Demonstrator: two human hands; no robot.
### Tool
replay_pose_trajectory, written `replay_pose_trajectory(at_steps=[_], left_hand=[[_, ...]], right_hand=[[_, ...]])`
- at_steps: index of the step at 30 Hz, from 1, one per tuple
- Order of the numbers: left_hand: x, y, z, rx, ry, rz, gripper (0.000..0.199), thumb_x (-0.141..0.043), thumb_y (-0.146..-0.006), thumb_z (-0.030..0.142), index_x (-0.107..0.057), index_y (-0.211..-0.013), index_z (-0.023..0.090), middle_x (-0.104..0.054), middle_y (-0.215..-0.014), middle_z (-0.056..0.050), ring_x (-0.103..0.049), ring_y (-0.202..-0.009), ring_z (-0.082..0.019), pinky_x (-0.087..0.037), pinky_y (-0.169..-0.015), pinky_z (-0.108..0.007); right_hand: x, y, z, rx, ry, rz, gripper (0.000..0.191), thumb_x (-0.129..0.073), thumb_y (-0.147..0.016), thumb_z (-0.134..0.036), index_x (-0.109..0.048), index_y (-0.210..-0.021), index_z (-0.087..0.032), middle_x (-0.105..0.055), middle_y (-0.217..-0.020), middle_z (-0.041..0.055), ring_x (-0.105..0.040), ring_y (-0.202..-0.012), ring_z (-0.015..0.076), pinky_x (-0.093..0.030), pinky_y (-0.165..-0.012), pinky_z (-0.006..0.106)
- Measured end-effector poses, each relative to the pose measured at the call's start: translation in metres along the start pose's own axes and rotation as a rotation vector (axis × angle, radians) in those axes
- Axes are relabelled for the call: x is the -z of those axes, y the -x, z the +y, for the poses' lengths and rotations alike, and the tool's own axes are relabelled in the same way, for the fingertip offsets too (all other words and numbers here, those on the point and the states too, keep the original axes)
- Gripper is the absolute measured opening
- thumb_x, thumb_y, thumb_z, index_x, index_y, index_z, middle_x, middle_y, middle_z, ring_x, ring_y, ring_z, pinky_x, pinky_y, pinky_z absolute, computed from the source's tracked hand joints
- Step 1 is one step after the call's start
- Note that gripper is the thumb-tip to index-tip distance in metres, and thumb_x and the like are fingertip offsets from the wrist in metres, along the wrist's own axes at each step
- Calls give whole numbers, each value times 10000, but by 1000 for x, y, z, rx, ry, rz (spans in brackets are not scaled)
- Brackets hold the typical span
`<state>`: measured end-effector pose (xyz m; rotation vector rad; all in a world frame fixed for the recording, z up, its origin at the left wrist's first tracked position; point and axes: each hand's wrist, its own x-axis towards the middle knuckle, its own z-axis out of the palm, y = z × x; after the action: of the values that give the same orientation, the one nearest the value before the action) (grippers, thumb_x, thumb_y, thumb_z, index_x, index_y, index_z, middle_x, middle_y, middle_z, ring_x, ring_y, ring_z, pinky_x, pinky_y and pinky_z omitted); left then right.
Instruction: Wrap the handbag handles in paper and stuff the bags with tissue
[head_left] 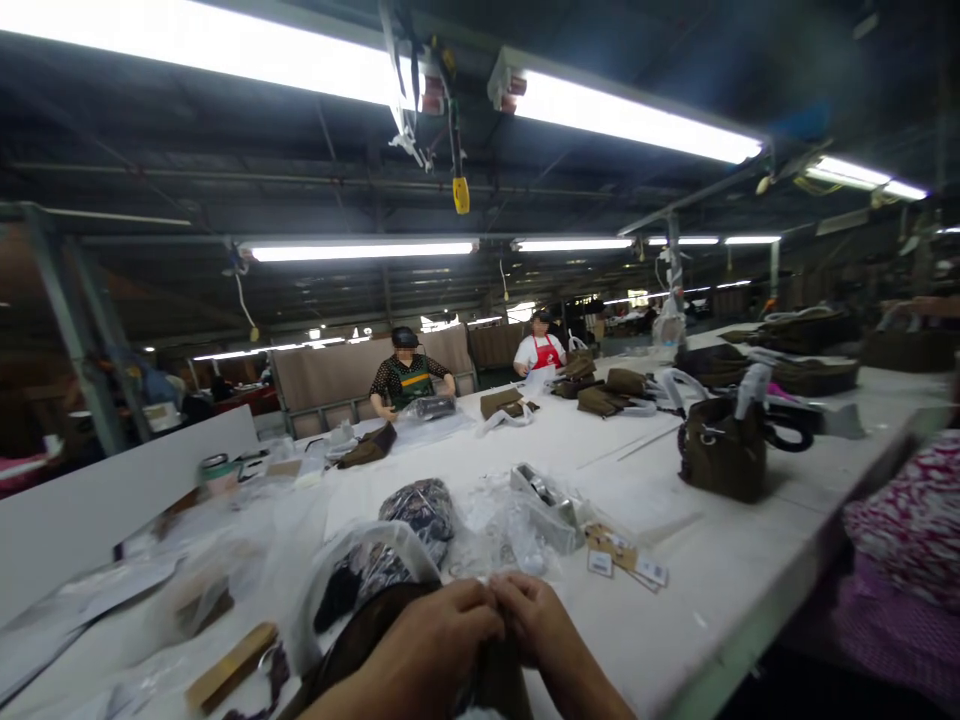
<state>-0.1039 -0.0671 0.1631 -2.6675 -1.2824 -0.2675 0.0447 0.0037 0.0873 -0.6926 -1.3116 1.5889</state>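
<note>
A dark brown handbag (501, 682) lies at the near edge of the view, mostly covered by my hands and forearms. Its handle (334, 565) is wrapped in white padding and arches up on the left. My left hand (442, 630) is closed at the bag's top edge, its fingers bent. Right against it, my right hand (534, 615) pinches with thumb and forefinger at the same edge. The fingertips of both hands meet, and the exact part of the bag between them is hidden. Just beyond lies a dark patterned bundle (421, 510) in clear plastic.
A grey open box (547, 510) and paper tags (626, 555) lie ahead. Left are a wooden block (231, 668) and loose plastic (217, 580). Another brown handbag (724, 450) stands at right. Two co-workers (411, 380) are across the table (555, 450); patterned clothing (907, 540) shows at far right.
</note>
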Motion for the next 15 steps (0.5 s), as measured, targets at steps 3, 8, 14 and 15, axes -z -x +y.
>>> replay_pose_trajectory(at_steps=[3,8,14,15], left_hand=[[-13,4,-9,-223,-190,170,200,-613,-893,120,-594,-1056,234,-688,-1019,-7,-679,-857,-179,-501,-613,-231],[7,2,-6,-419,-329,213,44,-569,-939,127,-594,-918,157,-654,-832,-20,-609,-680,-184,-458,-543,-314],[26,0,-4,-459,-282,197,195,-437,-983,112,-615,-912,149,-653,-767,-47,-613,-665,-197,-522,-607,-315],[24,1,-6,-457,-265,211,218,-416,-994,113,-615,-915,153,-661,-771,-52,-625,-675,-194,-532,-623,-304]], right_hand=[[2,1,-3,-31,3,-12,562,-706,-669,-715,-512,-658,-187,-415,-540,-62,-337,-503,89,-238,-481,236],[4,3,-5,-110,35,-57,535,-689,-689,-708,-507,-676,-205,-329,-437,-104,-234,-383,70,-133,-405,243],[3,16,-20,133,270,66,408,-623,-844,-545,-626,-727,-154,-519,-615,-22,-432,-576,113,-336,-545,240],[2,17,-22,168,294,87,393,-611,-862,-524,-647,-749,-149,-557,-657,-6,-471,-625,128,-367,-592,248]])
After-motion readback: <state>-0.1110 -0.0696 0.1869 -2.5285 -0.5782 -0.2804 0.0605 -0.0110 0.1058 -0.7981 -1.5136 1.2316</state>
